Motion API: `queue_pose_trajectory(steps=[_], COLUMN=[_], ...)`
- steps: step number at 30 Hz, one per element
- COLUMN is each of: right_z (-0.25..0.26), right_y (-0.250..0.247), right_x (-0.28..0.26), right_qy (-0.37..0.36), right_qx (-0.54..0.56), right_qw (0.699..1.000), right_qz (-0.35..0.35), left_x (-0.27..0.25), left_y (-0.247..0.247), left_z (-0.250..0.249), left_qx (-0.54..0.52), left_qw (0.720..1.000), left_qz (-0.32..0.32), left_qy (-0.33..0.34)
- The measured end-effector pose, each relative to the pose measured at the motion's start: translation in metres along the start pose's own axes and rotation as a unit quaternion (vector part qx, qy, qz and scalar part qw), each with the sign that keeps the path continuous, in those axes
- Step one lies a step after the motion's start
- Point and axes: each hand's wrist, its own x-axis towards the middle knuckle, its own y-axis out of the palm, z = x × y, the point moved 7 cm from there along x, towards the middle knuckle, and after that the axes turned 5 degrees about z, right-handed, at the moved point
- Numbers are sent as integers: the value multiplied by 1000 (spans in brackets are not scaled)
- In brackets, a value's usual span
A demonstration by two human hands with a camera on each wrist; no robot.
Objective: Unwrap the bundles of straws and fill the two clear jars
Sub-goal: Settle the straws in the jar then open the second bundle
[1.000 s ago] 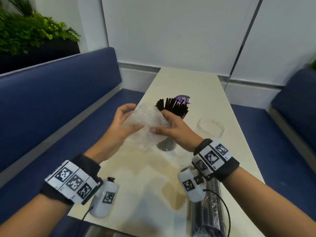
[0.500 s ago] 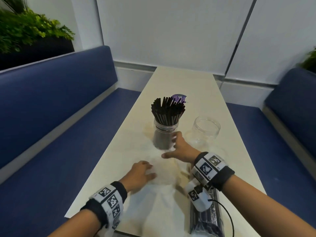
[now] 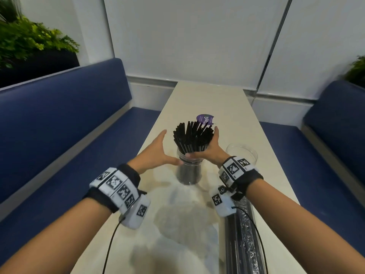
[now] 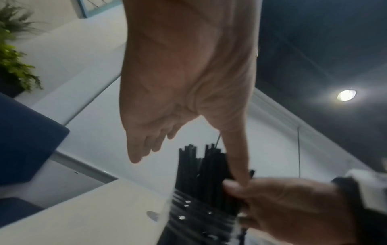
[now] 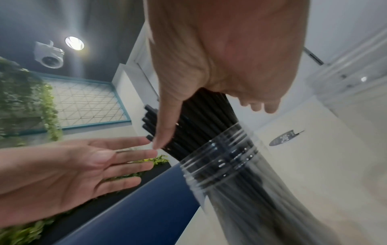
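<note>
A clear jar (image 3: 188, 172) (image 5: 230, 159) in the middle of the table is packed with black straws (image 3: 193, 136) (image 5: 206, 114) (image 4: 199, 167) that fan out above its mouth. My right hand (image 3: 210, 150) (image 5: 220, 49) (image 4: 282, 207) holds the straws just above the rim, thumb across the front and fingers up their right side. My left hand (image 3: 155, 153) (image 4: 178, 74) (image 5: 73, 165) is open just left of the straws, its thumb reaching to the jar's mouth. An empty clear jar (image 3: 242, 155) (image 5: 345, 82) stands to the right. A wrapped bundle of straws (image 3: 242, 236) lies near the table's front right corner.
A crumpled clear wrapper (image 3: 177, 214) lies flat on the table (image 3: 227, 107) in front of the full jar. A purple sticker (image 3: 205, 119) (image 5: 282, 138) lies behind the jar. Blue benches (image 3: 59, 135) run along both sides, and a white wall closes the far end.
Both hands held the clear wrapper up, then laid it on the table. They have since risen and moved forward to the straws in the jar.
</note>
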Motion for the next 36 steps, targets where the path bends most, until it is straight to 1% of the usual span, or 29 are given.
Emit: queue_pose_trajectory(steps=[2, 5, 7, 9, 11, 14, 17, 21, 24, 27, 30, 32, 34, 36], right_z=[5, 13, 16, 16, 18, 20, 28, 38, 46, 55, 52, 44, 36, 31], right_y=[1, 6, 7, 7, 9, 16, 13, 5, -3, -7, -6, 0, 3, 0], right_x=[9, 20, 24, 29, 29, 26, 25, 25, 23, 20, 19, 18, 18, 15], right_qy=[-29, -73, -78, -74, -74, -91, -111, -153, -168, -178, -159, -126, -93, -77], right_qx=[32, 20, 6, 15, 29, 43, 76, 62, 74, 89, 110, 120, 94, 60], right_qw=[999, 996, 994, 994, 994, 993, 990, 986, 983, 979, 980, 985, 991, 995], right_qz=[8, 50, 79, 84, 81, 68, 44, 9, -21, -34, -34, -21, -16, -35], left_x=[24, 54, 67, 73, 78, 84, 86, 87, 88, 86, 83, 80, 76, 73], left_y=[5, 15, 24, 31, 34, 33, 33, 30, 25, 23, 24, 27, 29, 26], left_z=[3, 11, 13, 6, 1, -4, -10, -20, -28, -34, -34, -34, -34, -29], left_qx=[-34, -83, -124, -136, -127, -125, -183, -228, -238, -254, -263, -257, -235, -212], left_qw=[999, 994, 987, 983, 984, 987, 978, 966, 960, 953, 948, 951, 958, 968], left_qz=[41, 74, 100, 119, 112, 66, 32, -33, -53, -67, -60, -28, 1, 1], left_qy=[-11, -21, -3, 37, 61, 80, 98, 121, 139, 153, 168, 170, 164, 136])
